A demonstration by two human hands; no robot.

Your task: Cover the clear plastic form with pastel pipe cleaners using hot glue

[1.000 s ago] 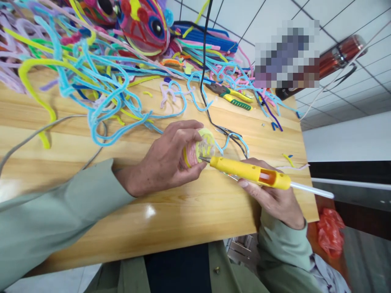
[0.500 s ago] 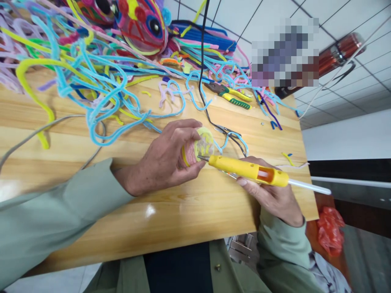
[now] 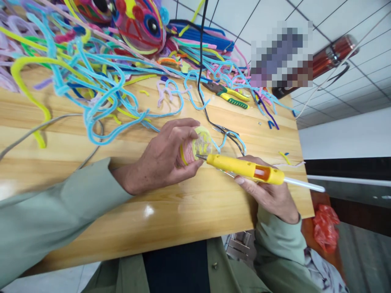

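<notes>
My left hand [image 3: 171,156] is closed round a small round pink and yellow piece [image 3: 201,142], whose pale end faces right. In my right hand [image 3: 269,191] is a yellow hot glue gun [image 3: 241,167], with a white glue stick [image 3: 305,184] poking out of its back end. The metal nozzle [image 3: 201,156] meets the lower edge of the piece's pale face, or lies just in front of it; I cannot tell which. Beyond the hands, a light blue pipe cleaner [image 3: 224,142] curls by a pair of small scissors [image 3: 227,130].
Tangled pipe cleaners [image 3: 106,93] cover the table's back left, below a colourful pipe-cleaner figure [image 3: 140,28]. Pliers [image 3: 227,94] with yellow-green handles lie behind my hands. A black cord [image 3: 201,73] crosses the table [image 3: 183,211]. A red flask [image 3: 334,53] lies at the back right.
The whole view has shifted slightly left. Both hands keep nearly the same pose, with the nozzle still at the round piece.
</notes>
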